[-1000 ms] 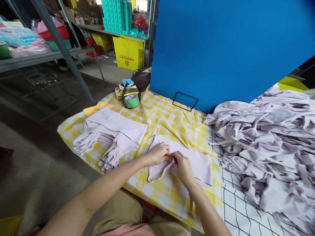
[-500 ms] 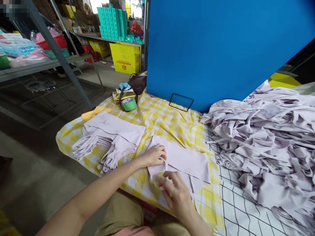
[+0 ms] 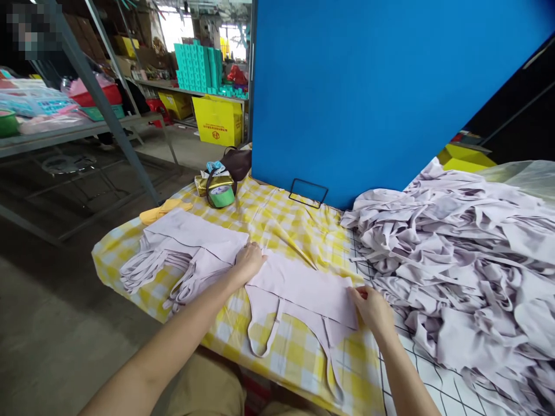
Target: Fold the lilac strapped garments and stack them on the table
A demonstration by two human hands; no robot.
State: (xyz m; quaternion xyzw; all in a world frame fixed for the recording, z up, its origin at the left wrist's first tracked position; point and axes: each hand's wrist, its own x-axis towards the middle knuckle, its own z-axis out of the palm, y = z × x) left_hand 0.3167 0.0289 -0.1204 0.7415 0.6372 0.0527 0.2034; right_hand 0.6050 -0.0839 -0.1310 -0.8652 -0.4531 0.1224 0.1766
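Note:
A pale lilac strappy camisole (image 3: 303, 282) lies flat on the yellow checked cloth, its two thin straps trailing toward the table's front edge. At its upper left corner, my left hand (image 3: 251, 259) is closed on the fabric, the fingertips partly hidden. The right edge is pinched between thumb and fingers of my right hand (image 3: 372, 306). Just left of my left hand rests a neat stack of similar camisoles (image 3: 195, 231), their straps bunched toward the front.
A large loose heap of lilac garments (image 3: 455, 260) covers the right side. Behind stands a tall blue board (image 3: 368, 86) with a black wire frame (image 3: 309, 193) at its foot. Green tape (image 3: 222, 196), a dark bag (image 3: 238, 163) and yellow cloth (image 3: 165, 211) lie at the back left.
My hands have moved apart, the left to the camisole's upper left corner and the right from the strap area to its right edge. The straps now lie spread toward the front.

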